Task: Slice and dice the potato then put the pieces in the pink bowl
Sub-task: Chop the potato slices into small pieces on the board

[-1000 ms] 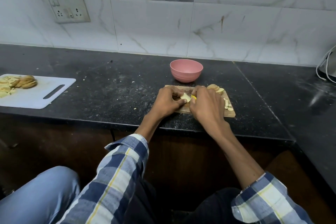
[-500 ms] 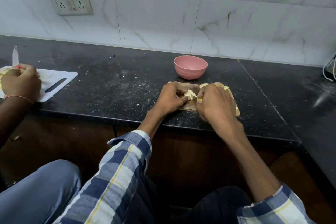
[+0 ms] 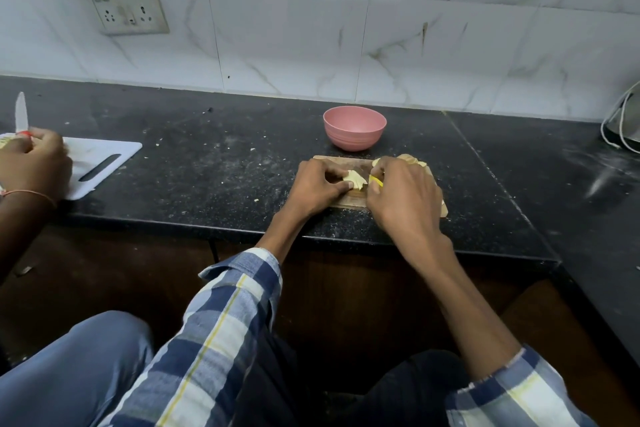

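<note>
Potato being diced on the wooden cutting board [image 3: 349,200]

The potato piece [image 3: 354,179] is pinched by the left hand [image 3: 317,185]; a yellow-handled knife [image 3: 376,181] is gripped by the right hand [image 3: 403,196]. Fingertips could be nicked, being so close.

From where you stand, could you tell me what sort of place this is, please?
Most likely a home kitchen: a dark stone counter against a marble-look tiled wall, a wooden board where both hands work a potato piece, a pink bowl behind it, and a second white board.
</note>
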